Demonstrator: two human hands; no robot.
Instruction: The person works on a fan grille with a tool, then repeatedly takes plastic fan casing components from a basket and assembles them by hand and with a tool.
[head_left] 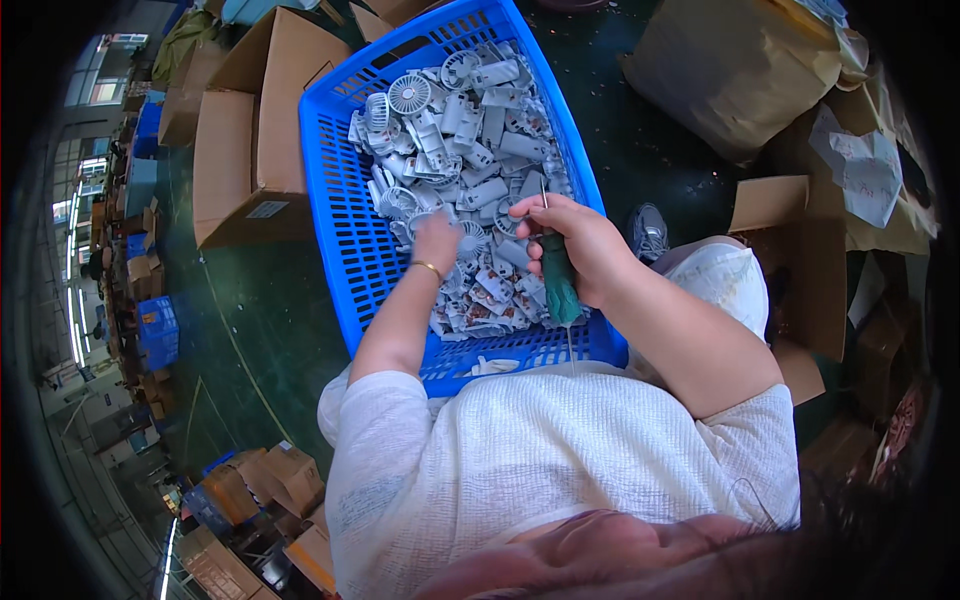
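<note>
A blue plastic basket stands in front of me, heaped with pale grey plastic housings of small handheld fans, some with round slotted grilles. My left hand, a gold-coloured bangle at its wrist, is over the middle of the heap; motion smears its fingers, and I cannot tell what they hold. Over the basket's right side, my right hand is closed round a screwdriver with a green wrapped handle. A thin metal shaft points up past the fingers, and a thin line runs from the handle's lower end.
An open cardboard box stands left of the basket. A large, bulging tan sack and another open carton are at the right. White gloves or cloth lie at the basket's near end. A shoe shows beside the basket.
</note>
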